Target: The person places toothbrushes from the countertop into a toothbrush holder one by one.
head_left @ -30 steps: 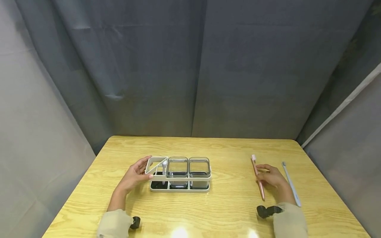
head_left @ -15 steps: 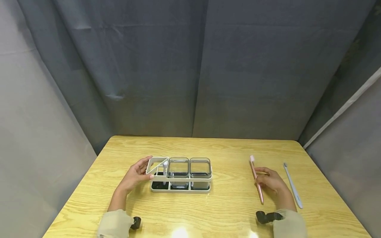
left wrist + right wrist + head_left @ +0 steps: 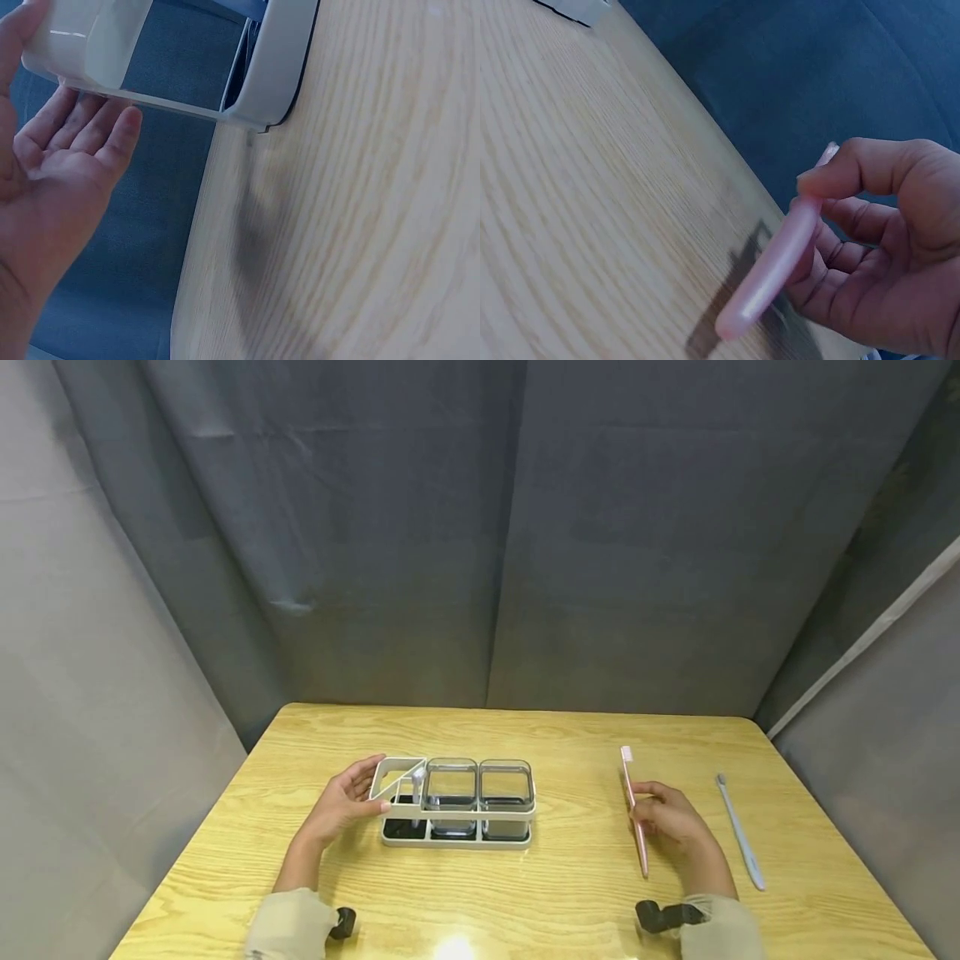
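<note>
Pink plastic toothbrush (image 3: 632, 810) is now being lifted off the yellow wooden table (image 3: 570, 893) by the right hand (image 3: 670, 820), thumb and curled fingers pinching its handle; a second ago it was lying flat under that hand near the table's right edge. Its shadow in the right wrist view is showing it clear of the wood, bristle end pointing toward the far edge and shifted slightly leftward. So the pick-up looks done and the brush is free to be carried. Left hand (image 3: 341, 802) is resting fingers relaxed and straight against the left end of the white rectangular three-slot holder (image 3: 456, 802), steadying it mid-table, unchanged. Two clear square cups (image 3: 480, 785) are sitting in the holder's middle and right slots. Grey slim toothbrush (image 3: 741, 835) is lying untouched by the right edge.
</note>
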`<state>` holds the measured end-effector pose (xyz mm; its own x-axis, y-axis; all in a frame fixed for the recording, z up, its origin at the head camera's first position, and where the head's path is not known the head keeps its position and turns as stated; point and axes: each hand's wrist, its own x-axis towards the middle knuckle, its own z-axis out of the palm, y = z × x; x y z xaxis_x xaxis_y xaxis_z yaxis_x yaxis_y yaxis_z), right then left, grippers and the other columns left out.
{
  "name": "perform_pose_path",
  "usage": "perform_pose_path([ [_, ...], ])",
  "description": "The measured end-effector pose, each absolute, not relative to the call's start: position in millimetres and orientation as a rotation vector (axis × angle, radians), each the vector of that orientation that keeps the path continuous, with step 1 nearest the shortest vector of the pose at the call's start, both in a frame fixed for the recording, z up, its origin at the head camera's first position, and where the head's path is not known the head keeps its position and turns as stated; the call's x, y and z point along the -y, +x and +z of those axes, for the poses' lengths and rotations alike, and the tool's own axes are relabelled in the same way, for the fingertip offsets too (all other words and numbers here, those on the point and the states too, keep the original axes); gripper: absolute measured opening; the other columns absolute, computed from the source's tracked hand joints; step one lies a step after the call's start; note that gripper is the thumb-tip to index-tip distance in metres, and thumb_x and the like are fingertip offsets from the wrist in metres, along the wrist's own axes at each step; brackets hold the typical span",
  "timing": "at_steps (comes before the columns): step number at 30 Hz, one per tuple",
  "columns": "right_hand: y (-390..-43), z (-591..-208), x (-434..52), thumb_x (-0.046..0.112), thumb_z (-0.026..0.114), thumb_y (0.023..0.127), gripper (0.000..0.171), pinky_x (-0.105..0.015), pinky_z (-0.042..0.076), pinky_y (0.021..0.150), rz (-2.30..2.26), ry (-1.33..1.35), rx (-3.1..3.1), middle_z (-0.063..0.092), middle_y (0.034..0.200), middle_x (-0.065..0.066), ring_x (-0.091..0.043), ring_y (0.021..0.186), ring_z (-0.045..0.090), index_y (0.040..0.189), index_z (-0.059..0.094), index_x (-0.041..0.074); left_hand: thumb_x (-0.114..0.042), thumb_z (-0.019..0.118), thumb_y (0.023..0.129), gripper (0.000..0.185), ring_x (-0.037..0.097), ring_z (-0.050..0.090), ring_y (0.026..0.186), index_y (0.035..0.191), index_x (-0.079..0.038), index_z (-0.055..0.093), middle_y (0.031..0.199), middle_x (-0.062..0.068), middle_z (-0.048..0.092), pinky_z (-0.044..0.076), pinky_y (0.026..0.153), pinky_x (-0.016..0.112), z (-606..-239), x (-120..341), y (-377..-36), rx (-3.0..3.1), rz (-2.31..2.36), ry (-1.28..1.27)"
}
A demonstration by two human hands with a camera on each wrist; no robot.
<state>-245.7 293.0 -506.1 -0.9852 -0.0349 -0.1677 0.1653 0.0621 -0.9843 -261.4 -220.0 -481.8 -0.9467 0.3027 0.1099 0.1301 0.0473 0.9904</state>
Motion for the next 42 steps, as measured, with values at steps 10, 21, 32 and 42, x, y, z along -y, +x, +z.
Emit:
perform_pose_path([
  [10, -246, -496, -277, -0.008, 0.055, 0.081, 0.044, -0.029, 0.048, 0.059, -2.091, 0.128, -2.249, 0.057, 0.080, -0.013, -0.016, 0.062, 0.051, 0.121, 0.041, -0.017, -0.003, 0.079, 0.071, 0.080, 0.029, 0.037, 0.128, 0.140, -0.004, 0.038, 0.139, 0.018, 0.041, 0.031, 0.102, 0.030, -485, 220, -262, -2.182, 2.030, 0.452],
  [21, -248, -490, -260, -0.007, 0.054, 0.079, 0.041, -0.032, 0.049, 0.062, -2.065, 0.044, -2.325, 0.056, 0.079, -0.013, -0.018, 0.065, 0.052, 0.119, 0.045, -0.015, -0.005, 0.079, 0.071, 0.080, 0.032, 0.036, 0.128, 0.140, -0.005, 0.038, 0.139, 0.018, 0.041, 0.028, 0.104, 0.040, -489, 219, -260, -2.167, 2.044, 0.448],
  [32, -252, -475, -240, -0.002, 0.058, 0.085, 0.026, -0.037, 0.051, 0.073, -2.066, -0.105, -2.415, 0.058, 0.091, -0.019, -0.020, 0.078, 0.057, 0.110, 0.052, -0.009, -0.005, 0.079, 0.072, 0.079, 0.030, 0.038, 0.128, 0.140, -0.005, 0.038, 0.139, 0.018, 0.041, 0.028, 0.104, 0.041, -487, 220, -261, -2.193, 2.038, 0.443],
  [42, -252, -459, -221, -0.005, 0.059, 0.084, 0.022, -0.027, 0.049, 0.066, -2.108, -0.292, -2.436, 0.055, 0.087, -0.016, -0.014, 0.074, 0.054, 0.103, 0.053, -0.014, -0.005, 0.078, 0.073, 0.078, 0.030, 0.037, 0.128, 0.140, -0.005, 0.038, 0.139, 0.018, 0.041, 0.030, 0.103, 0.036, -487, 219, -265, -2.186, 2.034, 0.470],
])
